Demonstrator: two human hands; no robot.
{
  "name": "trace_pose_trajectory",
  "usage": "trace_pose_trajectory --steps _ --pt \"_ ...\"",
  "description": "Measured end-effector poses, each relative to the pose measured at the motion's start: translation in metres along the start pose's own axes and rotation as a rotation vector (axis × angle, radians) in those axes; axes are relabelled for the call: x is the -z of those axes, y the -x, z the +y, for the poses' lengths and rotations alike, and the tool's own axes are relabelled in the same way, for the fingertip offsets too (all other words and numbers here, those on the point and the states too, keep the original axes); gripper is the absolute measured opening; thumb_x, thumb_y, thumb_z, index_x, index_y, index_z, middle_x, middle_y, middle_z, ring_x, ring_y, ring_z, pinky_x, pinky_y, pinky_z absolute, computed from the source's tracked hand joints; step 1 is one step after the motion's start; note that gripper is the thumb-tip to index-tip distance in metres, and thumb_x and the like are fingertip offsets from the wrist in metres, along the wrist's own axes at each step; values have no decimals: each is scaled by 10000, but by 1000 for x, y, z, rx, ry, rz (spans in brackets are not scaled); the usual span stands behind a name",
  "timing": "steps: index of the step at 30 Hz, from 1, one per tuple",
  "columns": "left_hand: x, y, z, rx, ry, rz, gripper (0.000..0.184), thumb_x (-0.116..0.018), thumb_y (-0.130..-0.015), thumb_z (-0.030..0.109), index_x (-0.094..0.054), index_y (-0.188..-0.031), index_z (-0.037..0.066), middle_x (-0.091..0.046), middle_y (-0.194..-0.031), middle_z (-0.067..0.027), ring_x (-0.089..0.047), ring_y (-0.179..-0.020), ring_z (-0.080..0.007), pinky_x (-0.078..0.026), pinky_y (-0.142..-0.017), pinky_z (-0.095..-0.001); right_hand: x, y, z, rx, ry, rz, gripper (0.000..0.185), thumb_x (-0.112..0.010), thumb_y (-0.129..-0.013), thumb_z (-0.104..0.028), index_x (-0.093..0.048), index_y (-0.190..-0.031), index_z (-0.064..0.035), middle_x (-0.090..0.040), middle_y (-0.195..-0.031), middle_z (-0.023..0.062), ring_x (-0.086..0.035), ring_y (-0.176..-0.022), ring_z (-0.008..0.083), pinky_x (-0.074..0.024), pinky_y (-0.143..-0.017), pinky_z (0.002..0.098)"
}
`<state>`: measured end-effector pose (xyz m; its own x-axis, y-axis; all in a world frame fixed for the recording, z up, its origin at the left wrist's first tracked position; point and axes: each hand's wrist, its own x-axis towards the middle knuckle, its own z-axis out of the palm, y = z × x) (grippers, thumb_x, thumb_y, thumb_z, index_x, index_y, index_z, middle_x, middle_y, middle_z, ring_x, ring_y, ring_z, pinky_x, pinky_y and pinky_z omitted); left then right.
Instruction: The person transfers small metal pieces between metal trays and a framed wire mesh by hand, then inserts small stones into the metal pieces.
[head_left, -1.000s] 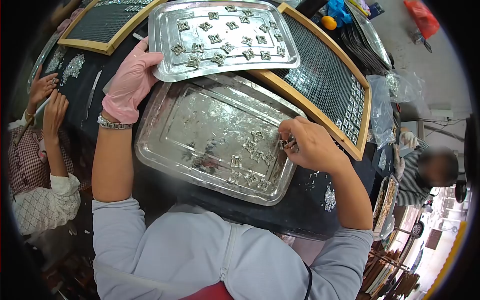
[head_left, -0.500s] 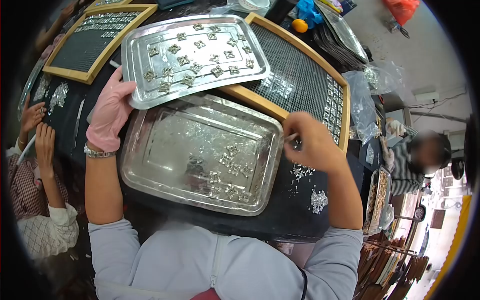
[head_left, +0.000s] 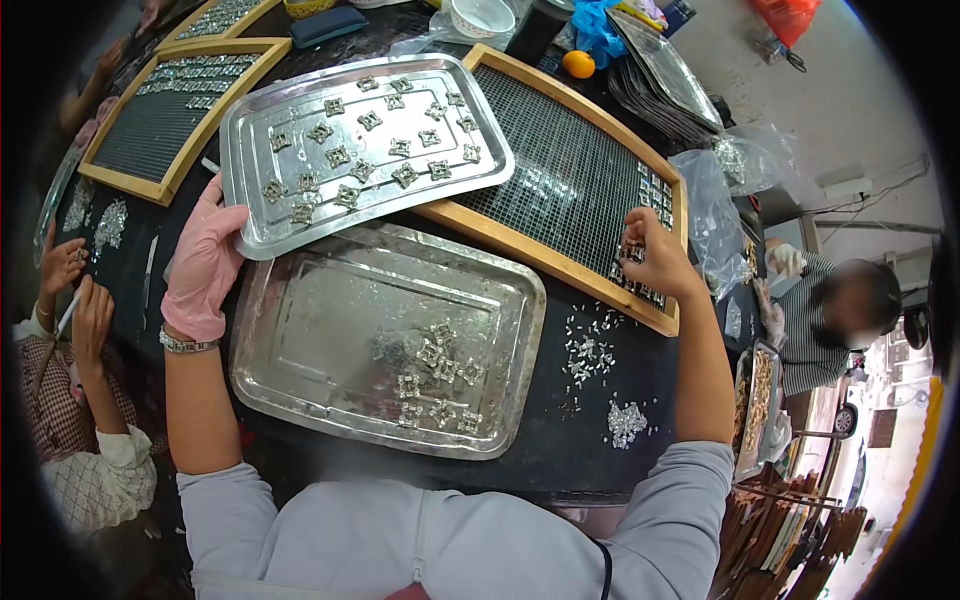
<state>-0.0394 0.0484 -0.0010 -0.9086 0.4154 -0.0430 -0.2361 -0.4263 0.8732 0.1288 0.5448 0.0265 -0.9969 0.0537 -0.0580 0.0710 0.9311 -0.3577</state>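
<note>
My left hand (head_left: 204,262), in a pink glove, grips the near left corner of a shiny metal tray (head_left: 375,140) bearing several square metal pieces set apart. Below it lies a larger worn metal tray (head_left: 330,350), with several similar pieces (head_left: 440,350) grouped toward its right side. My right hand (head_left: 660,255), bare, is over the right part of a wood-framed mesh board (head_left: 540,165), beside rows of small clear pieces. Its fingers are bent together near a dark metal piece; what they hold is too small to make out.
Two piles of clear bits (head_left: 627,425) lie on the dark table right of the worn tray. Another framed mesh (head_left: 150,130) and a co-worker's hands (head_left: 92,315) are at left. Stacked dark sheets (head_left: 660,80), an orange (head_left: 578,65) and a person (head_left: 830,310) are at right.
My right hand has moved from the worn tray's right edge up onto the mesh board. My left hand and the shiny tray have shifted left and lower in view, as has the whole scene.
</note>
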Motion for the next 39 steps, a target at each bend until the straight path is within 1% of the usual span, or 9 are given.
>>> trace_pose_trajectory --steps 8,15,18,24,27,29,31,34,39 --pt "-1 0 1 1 -8 12 534 -430 -855 -85 -294 -1370 -47 -503 -1256 -130 -556 -1105 -198 -458 -963 -337 14 1 -6 -46 -103 -71 460 -672 -699 0 -432 -1088 -54 -627 -875 108 -620 -886 234 -489 -800 327" --pt "-2 -1 0 10 -17 -8 514 -470 -853 -47 -343 -1351 -48 -523 -1241 -126 -549 -1115 -192 -444 -970 -321 14 5 -9 -4 -127 97 366 -641 -766 17 -431 -1061 -38 -610 -832 74 -600 -830 167 -471 -788 303" --pt "7 -2 -3 6 -46 1 504 -480 -853 -37 -355 -1341 -52 -525 -1235 -130 -548 -1110 -198 -439 -973 -329 7 11 -51 -2 -259 210 296 -654 -761 30 -493 -999 -40 -582 -834 43 -564 -796 141 -458 -752 278" --pt "12 0 -4 9 -37 -3 518 -455 -865 -55 -317 -1364 -59 -514 -1239 -137 -550 -1096 -189 -449 -966 -321 -32 47 -161 205 -344 -32 248 -676 -727 40 -578 -936 -51 -589 -862 75 -599 -806 212 -483 -720 334" --pt "8 -1 -5 -25 -3 -20 503 -467 -858 -57 -346 -1346 -48 -527 -1223 -135 -558 -1086 -192 -455 -960 -330 -20 45 -155 267 -62 171 214 -682 -734 21 -591 -916 -47 -595 -879 88 -599 -799 234 -478 -720 334" --pt "4 -1 -3 -15 -8 -16 481 -468 -857 -53 -354 -1324 -58 -534 -1208 -141 -561 -1086 -209 -458 -962 -345 -6 36 -114 73 -66 381 154 -665 -804 -68 -606 -942 -34 -617 -885 83 -587 -787 205 -466 -705 318" --pt "1 0 -2 -9 1 -14 484 -465 -850 -61 -360 -1323 -57 -537 -1205 -140 -566 -1078 -212 -461 -958 -345 9 30 -69 -175 -127 382 162 -622 -835 -70 -587 -986 -20 -618 -821 77 -570 -712 156 -460 -675 282" --pt "-1 0 -2 -7 -12 0 494 -460 -841 -72 -362 -1325 -54 -538 -1206 -134 -570 -1071 -209 -463 -953 -340 6 33 -21 -173 -84 340 160 -590 -854 -19 -557 -1010 -9 -556 -806 2 -478 -712 70 -407 -654 228" --pt "-1 1 -1 -8 -10 15 523 -443 -832 -91 -347 -1344 -51 -531 -1227 -124 -565 -1077 -197 -459 -952 -326 -9 31 -7 -156 -344 225 150 -453 -865 54 -504 -976 -33 -535 -841 10 -489 -773 77 -422 -721 230"
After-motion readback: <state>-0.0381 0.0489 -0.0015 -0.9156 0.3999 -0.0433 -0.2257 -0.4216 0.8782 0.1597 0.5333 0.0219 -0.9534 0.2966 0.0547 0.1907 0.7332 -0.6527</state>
